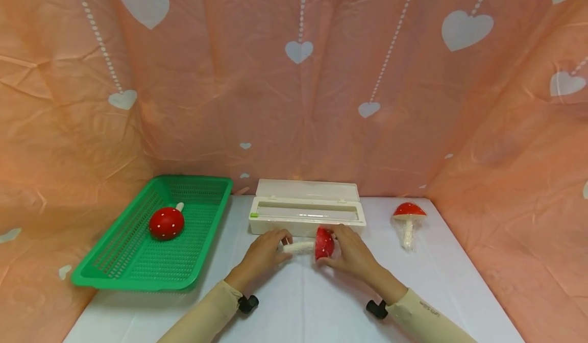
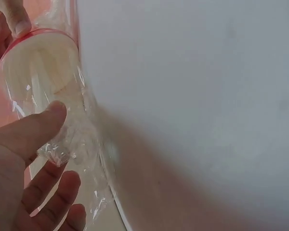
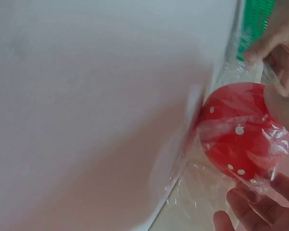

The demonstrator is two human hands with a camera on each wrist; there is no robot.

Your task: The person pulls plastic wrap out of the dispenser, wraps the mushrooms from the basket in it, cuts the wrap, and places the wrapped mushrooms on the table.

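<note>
A red toy mushroom (image 1: 323, 243) with white dots lies on its side on the white table, just in front of the white film dispenser box (image 1: 305, 214). My left hand (image 1: 274, 247) pinches its pale stem (image 1: 298, 247). My right hand (image 1: 345, 248) grips the cap. In the left wrist view my thumb (image 2: 36, 129) presses clear cling film (image 2: 89, 144) against the stem below the cap's pale underside (image 2: 33, 62). In the right wrist view wrinkled film (image 3: 195, 180) covers the red cap (image 3: 238, 130), with my right fingers (image 3: 260, 207) curled under it.
A green mesh basket (image 1: 92, 274) at the left holds another red mushroom (image 1: 166, 223). A film-wrapped mushroom (image 1: 408, 219) lies on the table right of the box. Peach cloth with white hearts walls in the table on three sides.
</note>
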